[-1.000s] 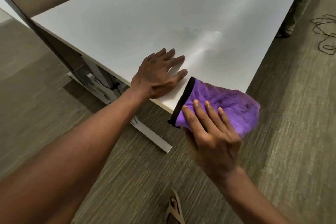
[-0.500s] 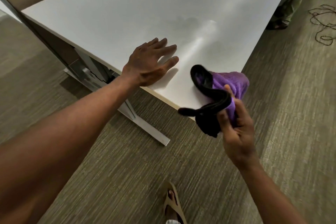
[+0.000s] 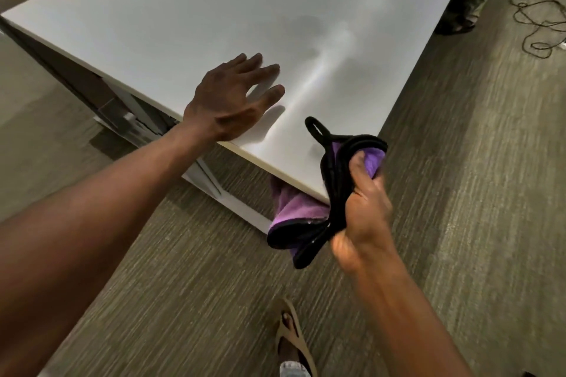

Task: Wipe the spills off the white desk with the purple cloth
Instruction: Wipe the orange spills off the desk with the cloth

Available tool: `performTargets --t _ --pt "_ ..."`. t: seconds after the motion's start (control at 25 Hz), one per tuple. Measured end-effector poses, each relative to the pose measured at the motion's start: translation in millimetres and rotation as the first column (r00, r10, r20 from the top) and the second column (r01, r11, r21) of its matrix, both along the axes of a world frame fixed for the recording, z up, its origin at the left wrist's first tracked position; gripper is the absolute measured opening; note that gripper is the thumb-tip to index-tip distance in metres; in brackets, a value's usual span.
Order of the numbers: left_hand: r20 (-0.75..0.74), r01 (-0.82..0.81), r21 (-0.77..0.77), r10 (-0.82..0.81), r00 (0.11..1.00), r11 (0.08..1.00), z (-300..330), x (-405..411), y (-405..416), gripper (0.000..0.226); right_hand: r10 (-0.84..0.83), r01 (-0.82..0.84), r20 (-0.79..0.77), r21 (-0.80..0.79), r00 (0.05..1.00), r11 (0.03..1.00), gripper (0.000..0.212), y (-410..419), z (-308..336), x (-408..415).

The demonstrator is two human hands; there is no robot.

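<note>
White desk [image 3: 190, 9] shows faint smears mid-top. Left hand [image 3: 226, 104] flat, fingers spread, bracing near edge. Right hand [image 3: 361, 214] grips bunched purple cloth [image 3: 294, 211] off the desk corner. Looks mid-regrip; next: cloth back onto smears.

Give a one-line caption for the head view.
Left hand flat on white desk; right hand grips bunched purple cloth off the corner.
</note>
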State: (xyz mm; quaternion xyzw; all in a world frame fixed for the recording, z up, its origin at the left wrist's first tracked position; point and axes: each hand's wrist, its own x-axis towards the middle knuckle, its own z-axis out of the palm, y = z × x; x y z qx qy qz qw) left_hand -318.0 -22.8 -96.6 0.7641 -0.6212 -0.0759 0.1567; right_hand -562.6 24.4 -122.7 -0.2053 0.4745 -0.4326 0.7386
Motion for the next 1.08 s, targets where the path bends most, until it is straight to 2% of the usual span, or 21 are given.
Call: performTargets --t 0.08,0.2,0.32,0.44,0.52,0.56,0.64,0.72,0.76,0.88,0.96,1.08 --pt "0.008 -0.001 0.003 0.001 1.0 1.0 -0.4 -0.3 0.3 0.068 0.057 -0.057 -0.046 0.017 0.997 0.998 0.088 -13.8 3.6 -1.4" --pt "0.025 -0.002 0.012 0.002 1.0 1.0 -1.2 0.9 -0.2 0.07 0.073 -0.073 -0.134 0.004 0.988 0.997 0.074 -25.2 8.7 -2.6" --pt "0.039 0.005 0.015 -0.005 0.999 1.0 -2.1 0.5 -0.2 0.072 0.037 -0.03 -0.228 0.034 0.973 0.999 0.069 -14.1 12.5 -2.0" --pt "0.049 0.009 0.0 -0.009 0.999 1.0 -2.3 0.1 -0.3 0.074 0.086 -0.083 -0.42 0.025 0.904 0.996 0.055 16.3 19.9 -4.2" --pt "0.052 0.018 -0.002 -0.017 0.999 1.0 -2.9 0.0 -0.9 0.075 0.136 -0.142 -0.479 0.025 0.867 0.99 0.051 30.4 23.3 -3.9" --pt "0.054 0.023 -0.004 -0.022 0.998 1.0 -3.3 0.0 -0.8 0.075 0.14 -0.165 -0.502 -0.006 0.854 0.986 0.05 33.6 22.3 -2.7" --pt "0.052 0.024 -0.008 -0.023 0.998 1.0 -4.7 1.8 -0.1 0.076 0.055 -0.199 -0.617 -0.168 0.785 0.966 0.046 36.3 13.2 3.0" --pt "0.05 0.028 -0.018 -0.027 0.998 0.999 -6.4 3.3 -0.5 0.075 -0.153 -0.195 -0.728 -0.369 0.668 0.909 0.048 40.1 3.9 10.8" --pt "0.05 0.03 -0.021 -0.029 0.998 0.999 -6.8 3.8 -1.2 0.075 -0.251 -0.176 -0.735 -0.45 0.63 0.875 0.05 44.7 -0.1 14.7" --pt "0.033 0.027 -0.028 -0.026 0.999 0.999 -6.2 3.1 -2.3 0.07 -0.415 -0.15 -0.675 -0.612 0.609 0.776 0.053 69.5 -8.6 32.9" --pt "0.014 0.031 -0.04 -0.03 0.999 0.999 -4.6 3.4 -2.6 0.067 -0.441 -0.327 -0.717 -0.661 0.539 0.676 0.059 81.9 -15.7 38.5" --pt "-0.006 0.047 -0.049 -0.047 0.999 0.998 -4.9 3.8 -2.7 0.065 -0.492 -0.692 -0.788 -0.587 0.37 0.42 0.07 69.9 -31.0 19.7"
